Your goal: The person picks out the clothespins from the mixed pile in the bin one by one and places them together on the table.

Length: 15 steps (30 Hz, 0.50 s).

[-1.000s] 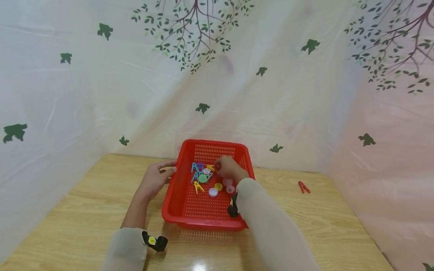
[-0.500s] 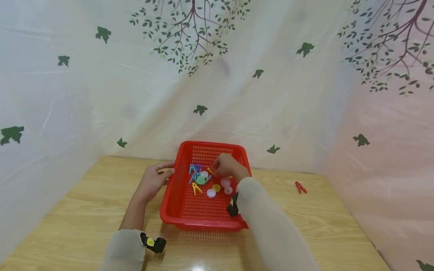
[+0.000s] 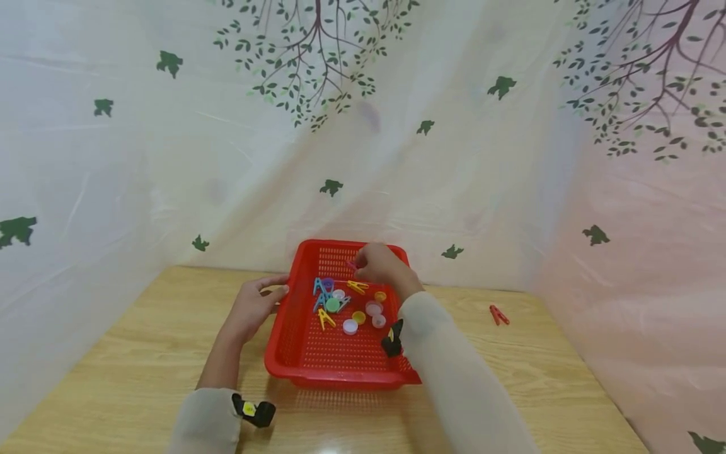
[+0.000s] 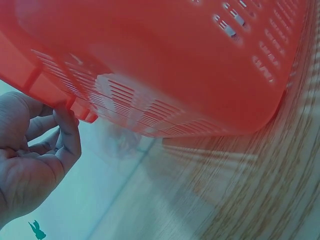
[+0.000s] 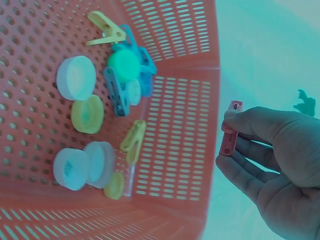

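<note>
My left hand point(image 3: 254, 308) grips the left rim of a red plastic basket point(image 3: 346, 378), its fingers curled at the edge in the left wrist view. A red clothespin point(image 5: 229, 142) is pinched between the thumb and fingers of my right hand point(image 5: 282, 157), above the basket's far side. Inside the basket lie yellow clothespins point(image 3: 326, 319), blue clothespins point(image 3: 319, 287) and a grey-blue one. Among them are several bottle caps: a green cap point(image 3: 332, 305), a purple cap point(image 3: 328, 284), a white cap point(image 3: 350, 326), a yellow cap point(image 3: 358, 318) and pinkish caps point(image 3: 374, 308).
Another red clothespin point(image 3: 498, 315) lies on the wooden table point(image 3: 510, 378), to the right of the basket. A pale sheet point(image 3: 255, 157) printed with leaves and branches hangs behind and along both sides of the table.
My right hand has picked a red clothespin out of the basket and lifted it toward the far rim. The yellow clothespin beneath shifted slightly. My left hand stays on the rim.
</note>
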{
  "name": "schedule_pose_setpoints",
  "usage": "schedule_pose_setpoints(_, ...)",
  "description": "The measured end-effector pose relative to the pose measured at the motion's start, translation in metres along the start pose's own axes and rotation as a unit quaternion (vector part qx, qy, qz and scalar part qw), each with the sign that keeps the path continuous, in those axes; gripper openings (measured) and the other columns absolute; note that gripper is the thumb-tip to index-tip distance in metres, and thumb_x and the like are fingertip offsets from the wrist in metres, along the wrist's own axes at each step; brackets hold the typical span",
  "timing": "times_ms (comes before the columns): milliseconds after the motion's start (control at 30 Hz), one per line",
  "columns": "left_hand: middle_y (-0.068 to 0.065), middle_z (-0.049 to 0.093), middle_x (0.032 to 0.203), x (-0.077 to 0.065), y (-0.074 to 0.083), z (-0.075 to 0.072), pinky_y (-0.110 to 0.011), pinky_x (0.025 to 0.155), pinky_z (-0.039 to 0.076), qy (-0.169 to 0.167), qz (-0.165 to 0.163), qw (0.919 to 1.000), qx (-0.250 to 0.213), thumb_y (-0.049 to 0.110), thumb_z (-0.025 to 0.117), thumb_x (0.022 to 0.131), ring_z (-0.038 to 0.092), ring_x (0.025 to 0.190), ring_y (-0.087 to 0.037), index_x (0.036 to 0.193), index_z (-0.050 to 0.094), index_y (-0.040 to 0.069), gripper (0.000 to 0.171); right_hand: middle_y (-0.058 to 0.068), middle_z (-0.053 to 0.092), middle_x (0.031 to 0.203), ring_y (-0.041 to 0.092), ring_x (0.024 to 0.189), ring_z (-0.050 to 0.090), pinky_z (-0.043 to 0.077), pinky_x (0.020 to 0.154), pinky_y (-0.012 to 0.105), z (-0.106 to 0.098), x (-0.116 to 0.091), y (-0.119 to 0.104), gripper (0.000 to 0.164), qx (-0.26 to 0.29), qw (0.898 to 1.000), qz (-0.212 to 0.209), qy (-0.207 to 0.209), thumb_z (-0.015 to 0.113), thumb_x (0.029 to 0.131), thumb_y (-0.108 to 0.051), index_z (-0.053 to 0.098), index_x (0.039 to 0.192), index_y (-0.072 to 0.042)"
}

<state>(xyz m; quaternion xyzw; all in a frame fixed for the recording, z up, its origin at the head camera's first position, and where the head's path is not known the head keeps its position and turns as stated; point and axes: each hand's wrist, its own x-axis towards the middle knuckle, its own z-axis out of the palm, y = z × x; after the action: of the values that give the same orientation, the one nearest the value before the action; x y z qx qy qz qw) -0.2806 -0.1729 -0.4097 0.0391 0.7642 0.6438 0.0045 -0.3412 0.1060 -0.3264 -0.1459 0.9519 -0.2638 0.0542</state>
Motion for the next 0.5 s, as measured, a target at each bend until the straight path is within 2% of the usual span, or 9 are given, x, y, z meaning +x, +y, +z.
schedule_pose_setpoints(300, -0.019, 0.06, 0.139, 0.001, 0.0, -0.001, -0.04, 0.086, 0.062, -0.001, 0.001, 1.0, 0.007, 0.018, 0.058, 0.105, 0.068, 0.107, -0.031, 0.142, 0.06, 0.005, 0.039, 0.004, 0.069, 0.108, 0.022, 0.098, 0.063, 0.059, 0.09, 0.036, -0.021, -0.007, -0.005, 0.03, -0.021, 0.999, -0.032, 0.011, 0.077, 0.093, -0.02, 0.073, 0.121, -0.01)
schedule_pose_setpoints(500, -0.02, 0.06, 0.139, 0.003, 0.0, -0.001, -0.045, 0.089, 0.061, -0.001, 0.005, 1.0, 0.008, 0.018, 0.058, 0.105, 0.069, 0.105, -0.029, 0.142, 0.059, 0.004, 0.04, 0.005, 0.07, 0.111, 0.023, 0.1, 0.063, 0.058, 0.093, 0.038, -0.034, -0.014, -0.002, 0.029, -0.026, 0.998, -0.043, 0.029, 0.076, 0.094, -0.018, 0.072, 0.121, -0.009)
